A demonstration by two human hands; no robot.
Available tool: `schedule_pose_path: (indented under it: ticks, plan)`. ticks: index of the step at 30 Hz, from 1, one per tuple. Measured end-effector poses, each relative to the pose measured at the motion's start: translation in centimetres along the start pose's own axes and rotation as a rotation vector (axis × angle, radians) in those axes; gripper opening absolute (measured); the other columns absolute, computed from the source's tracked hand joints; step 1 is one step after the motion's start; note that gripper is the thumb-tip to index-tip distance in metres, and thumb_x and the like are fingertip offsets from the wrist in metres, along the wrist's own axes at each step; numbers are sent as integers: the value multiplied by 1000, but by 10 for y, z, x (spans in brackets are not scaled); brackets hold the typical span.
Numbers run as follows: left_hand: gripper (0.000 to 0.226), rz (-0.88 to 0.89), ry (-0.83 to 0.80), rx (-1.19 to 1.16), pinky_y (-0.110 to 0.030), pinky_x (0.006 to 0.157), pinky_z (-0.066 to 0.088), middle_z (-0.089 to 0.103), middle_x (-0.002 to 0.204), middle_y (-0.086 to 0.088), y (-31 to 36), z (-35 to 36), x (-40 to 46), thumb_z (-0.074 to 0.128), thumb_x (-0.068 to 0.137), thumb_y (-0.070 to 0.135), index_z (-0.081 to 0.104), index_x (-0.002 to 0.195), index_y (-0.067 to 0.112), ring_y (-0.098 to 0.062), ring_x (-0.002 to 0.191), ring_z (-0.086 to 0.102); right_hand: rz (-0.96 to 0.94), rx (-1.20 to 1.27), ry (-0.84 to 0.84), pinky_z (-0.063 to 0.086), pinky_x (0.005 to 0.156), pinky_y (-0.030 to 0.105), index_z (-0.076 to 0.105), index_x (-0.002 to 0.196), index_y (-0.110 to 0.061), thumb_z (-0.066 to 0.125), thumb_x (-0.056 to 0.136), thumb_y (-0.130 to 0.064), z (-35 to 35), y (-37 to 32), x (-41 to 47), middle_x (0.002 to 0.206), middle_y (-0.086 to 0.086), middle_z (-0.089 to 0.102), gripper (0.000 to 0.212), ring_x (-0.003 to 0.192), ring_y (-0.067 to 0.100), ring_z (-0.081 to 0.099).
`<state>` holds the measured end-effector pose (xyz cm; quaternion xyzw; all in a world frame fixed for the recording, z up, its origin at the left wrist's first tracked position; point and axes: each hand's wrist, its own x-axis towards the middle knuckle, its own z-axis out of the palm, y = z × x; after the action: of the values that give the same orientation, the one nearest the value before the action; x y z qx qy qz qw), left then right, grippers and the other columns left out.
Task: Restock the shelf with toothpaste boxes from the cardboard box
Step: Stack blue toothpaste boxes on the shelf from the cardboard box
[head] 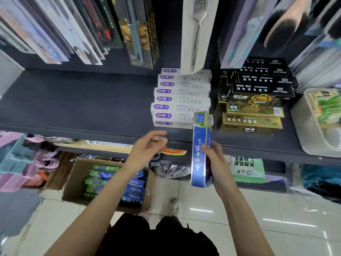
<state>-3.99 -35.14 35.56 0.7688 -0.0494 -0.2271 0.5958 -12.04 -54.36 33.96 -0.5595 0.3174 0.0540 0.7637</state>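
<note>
Fingers (207,147) half-hidden behind blue toothpaste box (200,150) — blurred.

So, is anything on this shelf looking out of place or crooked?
Nothing looks damaged or spilled. The black and gold toothpaste boxes are piled unevenly, at differing angles, unlike the neat white toothpaste boxes beside them. The blue toothpaste box is held by the right hand, not yet shelved.

A long blue toothpaste box (201,150) stands nearly upright before the dark shelf (73,104), its top near the white boxes (181,98). The open cardboard box (73,180) on the floor holds green and blue cartons, seemingly stacked flat.
</note>
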Motion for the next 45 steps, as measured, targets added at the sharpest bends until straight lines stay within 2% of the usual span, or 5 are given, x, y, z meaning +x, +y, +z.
schedule_pose_path:
  ticks: [18,25,32,37,45]
  plan:
    - [49,-309,53,-662,-28,80,53,68,110,-6,-60,-130,-61,64,76,14,58,125,8,-18,91,66,-104,-298,-288,49,89,27,58,115,-26,51,95,-17,174,16,-7,118,2,65,23,100,12,64]
    - [65,-209,21,-213,-20,93,43,60,125,-2,-73,-224,-72,66,80,-3,48,134,29,-11,107,59,-1197,-1659,-555,11,116,47,37,143,-27,63,87,-39,256,-7,25,154,0,29,63,145,27,15]
    - [67,-3,-223,299,-22,94,41,59,124,5,-63,-298,-39,73,79,14,45,138,26,-11,108,57,-926,-1764,-792,32,91,29,32,141,-37,66,80,-51,301,-16,56,124,-6,53,71,112,15,47]
    - [56,336,527,682,-32,101,34,53,129,-5,-81,-290,-1,70,80,17,50,132,17,-24,121,43,-917,-1614,-486,35,89,39,39,139,-38,57,92,-26,275,-16,95,120,3,53,52,107,25,48]
    - [51,-124,276,1003,-45,117,5,27,153,0,-120,-236,55,42,94,38,32,144,29,-20,141,20,-851,-1773,-85,30,103,51,43,138,-25,50,86,6,280,-38,204,125,19,46,61,108,37,46]
